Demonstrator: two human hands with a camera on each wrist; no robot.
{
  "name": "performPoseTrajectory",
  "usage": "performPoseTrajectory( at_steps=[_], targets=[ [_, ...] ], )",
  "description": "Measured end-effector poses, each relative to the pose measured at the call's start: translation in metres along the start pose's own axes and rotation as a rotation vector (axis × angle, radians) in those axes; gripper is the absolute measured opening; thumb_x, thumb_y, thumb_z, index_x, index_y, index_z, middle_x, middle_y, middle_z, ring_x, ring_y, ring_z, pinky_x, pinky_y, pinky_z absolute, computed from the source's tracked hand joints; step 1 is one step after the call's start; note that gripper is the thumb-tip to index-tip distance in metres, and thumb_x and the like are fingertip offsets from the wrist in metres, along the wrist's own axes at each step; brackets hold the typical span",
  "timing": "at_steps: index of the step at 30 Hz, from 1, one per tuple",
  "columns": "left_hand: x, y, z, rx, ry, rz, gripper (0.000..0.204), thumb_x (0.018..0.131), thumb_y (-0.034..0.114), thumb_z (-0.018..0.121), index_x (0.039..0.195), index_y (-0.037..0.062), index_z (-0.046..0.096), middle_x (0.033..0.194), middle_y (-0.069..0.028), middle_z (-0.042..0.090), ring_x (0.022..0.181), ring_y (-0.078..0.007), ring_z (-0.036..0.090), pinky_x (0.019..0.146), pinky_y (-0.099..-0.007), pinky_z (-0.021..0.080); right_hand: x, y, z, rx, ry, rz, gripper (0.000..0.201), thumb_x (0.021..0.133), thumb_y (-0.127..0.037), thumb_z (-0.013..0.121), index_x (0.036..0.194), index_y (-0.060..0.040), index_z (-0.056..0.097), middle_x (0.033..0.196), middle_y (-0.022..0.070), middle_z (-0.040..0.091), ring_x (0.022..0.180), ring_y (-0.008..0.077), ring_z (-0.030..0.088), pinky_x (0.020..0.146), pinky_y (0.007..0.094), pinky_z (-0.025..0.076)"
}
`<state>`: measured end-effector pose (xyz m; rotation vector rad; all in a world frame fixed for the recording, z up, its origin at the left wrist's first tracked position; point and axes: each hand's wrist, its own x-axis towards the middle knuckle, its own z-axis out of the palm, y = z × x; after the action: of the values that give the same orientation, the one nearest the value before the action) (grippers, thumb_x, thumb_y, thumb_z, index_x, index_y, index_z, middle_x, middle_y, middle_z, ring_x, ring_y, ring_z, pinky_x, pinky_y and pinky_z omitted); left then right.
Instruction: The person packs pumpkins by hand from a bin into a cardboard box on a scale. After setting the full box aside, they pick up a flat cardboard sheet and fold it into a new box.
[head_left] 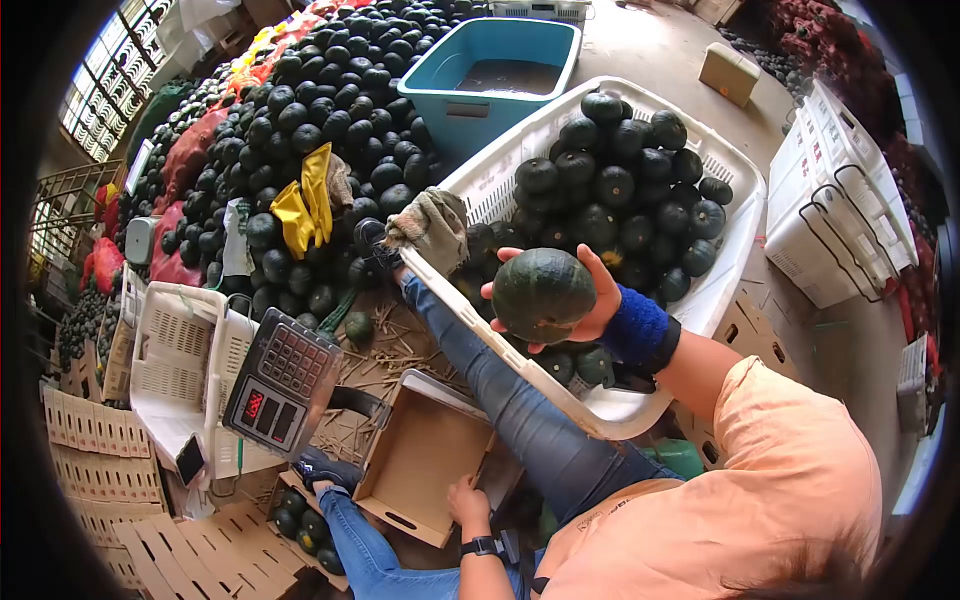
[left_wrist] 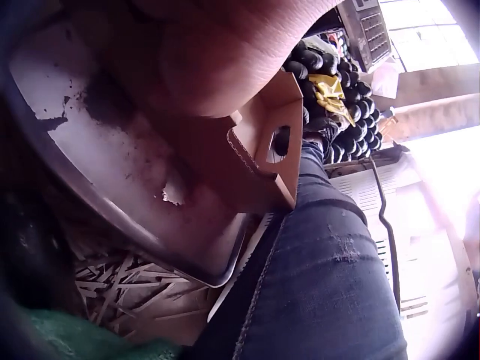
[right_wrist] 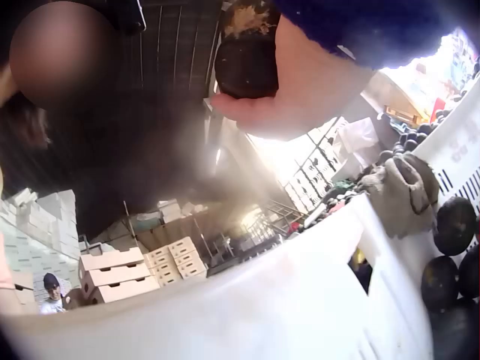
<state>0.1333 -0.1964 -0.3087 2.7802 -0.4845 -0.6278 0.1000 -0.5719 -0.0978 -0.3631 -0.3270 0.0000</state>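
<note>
Background: round dark-green squashes (head_left: 335, 115) lie heaped.
Widely curved right hand (head_left: 600, 308) holds one round dark-green squash (head_left: 543, 293); nearly closed left hand (head_left: 469, 504) grips brown cardboard box (head_left: 425, 450).

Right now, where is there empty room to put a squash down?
Inside the open cardboard box, the bottom is bare between its walls, beside the left hand. There is also bare floor between the white crate and the small carton. It's crowded in the white crate, heaped with squashes, and on the big dark pile beside the blue tub.
</note>
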Motion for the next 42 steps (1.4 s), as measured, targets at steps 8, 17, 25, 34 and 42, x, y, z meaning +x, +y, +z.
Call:
performPoseTrajectory(
  at_steps=[8,17,25,34,42],
  targets=[
    [0.003,0.015,-0.011,0.057,-0.126,-0.099,0.029,0.081,0.011,0.053,0.108,0.0137,0.063,0.106,-0.0170,0.057,0.103,-0.0357,0.054,0.085,-0.0471,0.045,-0.001,0.014,0.008,0.250,0.158,0.137,0.086,0.077,-0.076,0.040,0.142,-0.0203,0.031,0.138,0.0230,0.036,0.122,0.0479,0.040,0.070,0.0423,0.058],
    [-0.019,0.111,-0.125,-1.716,-0.319,0.152,0.077,0.081,0.044,0.063,0.142,0.0153,0.025,0.128,-0.0154,0.043,0.123,-0.0313,0.042,0.093,-0.0437,0.045,-0.006,0.035,0.000,-0.149,0.339,0.231,0.074,0.082,-0.057,0.055,0.140,-0.0179,0.033,0.132,0.0179,0.046,0.122,0.0410,0.044,0.087,0.0474,0.049],
    [-0.013,0.107,-0.134,-1.744,-0.415,0.246,0.080,0.070,0.046,0.067,0.136,0.0215,0.028,0.121,-0.0159,0.045,0.106,-0.0344,0.053,0.057,-0.0415,0.057,-0.006,-0.046,-0.022,-1.361,0.476,0.103,0.046,0.086,-0.030,0.062,0.126,-0.0107,0.052,0.139,0.0158,0.039,0.124,0.0256,0.042,0.098,0.0346,0.039],
    [0.036,-0.011,-0.052,0.021,0.079,0.032,0.061,0.058,0.009,0.073,0.115,0.0161,0.053,0.131,-0.0162,0.032,0.121,-0.0388,0.032,0.098,-0.0479,0.037,-0.062,-0.100,-0.193,-2.240,1.867,0.400,0.077,0.065,-0.035,0.074,0.133,-0.0331,0.037,0.118,0.0231,0.046,0.108,0.0423,0.049,0.095,0.0469,0.042],
    [0.040,-0.021,-0.059,-0.047,-0.097,-0.011,0.058,0.062,0.018,0.072,0.118,0.0179,0.058,0.149,-0.0164,0.015,0.136,-0.0422,0.010,0.107,-0.0539,0.024,-0.093,-0.134,-0.146,-0.569,1.122,-0.179,0.065,0.072,-0.025,0.069,0.129,-0.0334,0.038,0.127,0.0030,0.044,0.118,0.0278,0.046,0.091,0.0577,0.042]
  ],
)
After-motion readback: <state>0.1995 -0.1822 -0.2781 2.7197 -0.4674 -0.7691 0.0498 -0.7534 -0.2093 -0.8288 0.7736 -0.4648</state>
